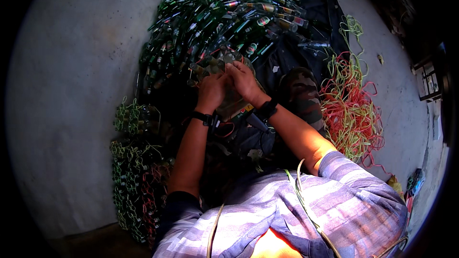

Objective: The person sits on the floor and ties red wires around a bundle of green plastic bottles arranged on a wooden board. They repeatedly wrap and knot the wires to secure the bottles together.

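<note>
concrete floor [71, 91] — both hands [229, 88] clamped on bottles [224, 59] beside bands [351, 110].

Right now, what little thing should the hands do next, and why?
Probably wrap a band from the red and yellow heap around the bunch. Both hands, left and right, press together on a small cluster of bottles beside the big loose pile, and tied bundles already lie at the left.

Bottle pile [229, 14] ahead, tied bundles [136, 181] left, loose bands [351, 110] right, hands between.
</note>
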A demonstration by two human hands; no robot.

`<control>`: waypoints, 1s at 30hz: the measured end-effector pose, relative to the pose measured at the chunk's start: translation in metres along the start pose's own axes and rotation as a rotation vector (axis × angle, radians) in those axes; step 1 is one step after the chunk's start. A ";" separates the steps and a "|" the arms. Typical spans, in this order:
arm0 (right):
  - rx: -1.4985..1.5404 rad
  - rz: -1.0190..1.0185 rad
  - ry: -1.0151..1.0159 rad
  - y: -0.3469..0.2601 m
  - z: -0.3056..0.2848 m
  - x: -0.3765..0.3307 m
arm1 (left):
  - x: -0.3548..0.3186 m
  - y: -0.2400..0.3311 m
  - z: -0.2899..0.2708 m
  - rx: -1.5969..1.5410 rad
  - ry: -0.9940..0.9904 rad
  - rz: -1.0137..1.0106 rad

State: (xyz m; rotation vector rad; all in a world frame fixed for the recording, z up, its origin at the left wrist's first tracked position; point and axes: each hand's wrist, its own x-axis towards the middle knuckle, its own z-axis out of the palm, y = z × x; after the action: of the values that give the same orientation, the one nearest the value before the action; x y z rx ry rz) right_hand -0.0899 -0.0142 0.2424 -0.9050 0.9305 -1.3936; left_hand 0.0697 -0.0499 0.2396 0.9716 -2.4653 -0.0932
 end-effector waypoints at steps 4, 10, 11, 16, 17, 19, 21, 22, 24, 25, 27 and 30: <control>-0.163 -0.118 0.072 0.028 -0.006 0.014 | 0.001 -0.003 0.000 0.008 -0.026 -0.009; -0.182 -0.138 0.084 0.029 -0.008 0.010 | 0.003 -0.004 -0.003 -0.054 -0.021 -0.018; -0.201 -0.123 0.076 0.029 -0.009 0.008 | 0.003 -0.004 -0.003 -0.059 -0.022 -0.030; -0.235 -0.136 0.083 0.016 -0.003 -0.004 | 0.000 -0.005 -0.002 -0.050 -0.016 -0.050; -0.237 -0.145 0.090 0.018 -0.003 -0.003 | 0.000 -0.004 -0.002 -0.048 -0.018 -0.051; -0.245 -0.167 0.101 0.020 -0.004 -0.002 | 0.003 -0.003 -0.002 -0.048 -0.021 -0.057; -0.255 -0.191 0.105 0.021 -0.005 -0.002 | 0.004 -0.002 -0.002 -0.051 -0.027 -0.072; -0.260 -0.191 0.103 0.020 -0.005 -0.002 | 0.004 -0.002 -0.001 -0.054 -0.018 -0.067; -0.270 -0.190 0.095 0.016 -0.005 -0.003 | 0.004 -0.003 0.000 -0.061 0.002 -0.063; -0.239 -0.147 0.089 0.012 -0.003 -0.003 | 0.003 -0.005 0.001 -0.045 0.001 -0.062; -0.189 -0.054 0.063 0.007 0.001 -0.006 | -0.001 -0.006 0.001 -0.016 0.008 -0.077; 0.086 0.123 -0.015 0.004 -0.008 0.004 | 0.000 -0.010 -0.003 -0.114 0.010 -0.102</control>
State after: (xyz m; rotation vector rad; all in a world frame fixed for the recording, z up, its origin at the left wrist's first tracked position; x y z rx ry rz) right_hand -0.0958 -0.0177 0.2355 -0.7801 0.8933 -1.3098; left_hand 0.0775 -0.0567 0.2400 1.0450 -2.3724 -0.2593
